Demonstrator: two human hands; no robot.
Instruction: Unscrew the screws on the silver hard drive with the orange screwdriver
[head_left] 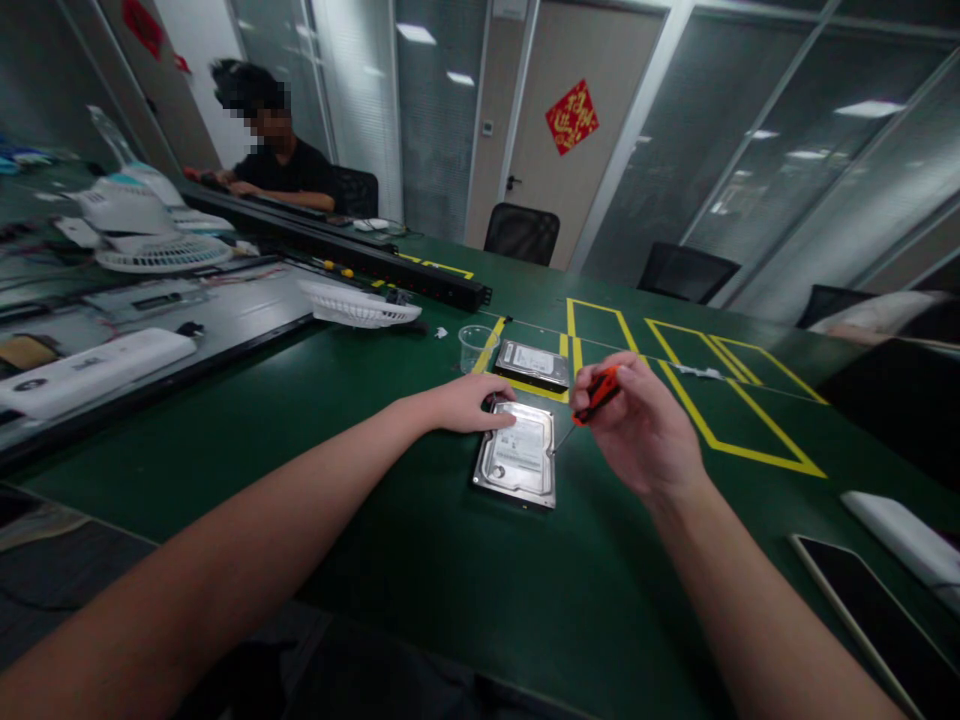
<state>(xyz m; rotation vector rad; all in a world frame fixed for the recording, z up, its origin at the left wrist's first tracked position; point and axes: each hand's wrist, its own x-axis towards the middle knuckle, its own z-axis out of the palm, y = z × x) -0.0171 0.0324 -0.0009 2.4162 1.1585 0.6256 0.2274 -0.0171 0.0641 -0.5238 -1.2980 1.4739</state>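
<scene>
A silver hard drive [519, 455] lies label up on the green table in front of me. My left hand [476, 402] grips its far left corner, thumb on the top face and fingers curled at the edge. In my right hand [637, 420] is a screwdriver [598, 394] with a red and black handle. Its thin shaft slants down to the left, and the tip is at the drive's right edge; whether it sits in a screw is too small to tell. Just beyond lies a second hard drive [534, 363], beside a clear plastic cup [477, 350].
Yellow tape outlines [765, 465] mark the table to the right. A phone [862, 610] and a white object [904, 540] lie at the near right. On the left are a white power strip [97, 370], fan parts [360, 303] and a long black bar [420, 280]. Another person [289, 180] sits far left.
</scene>
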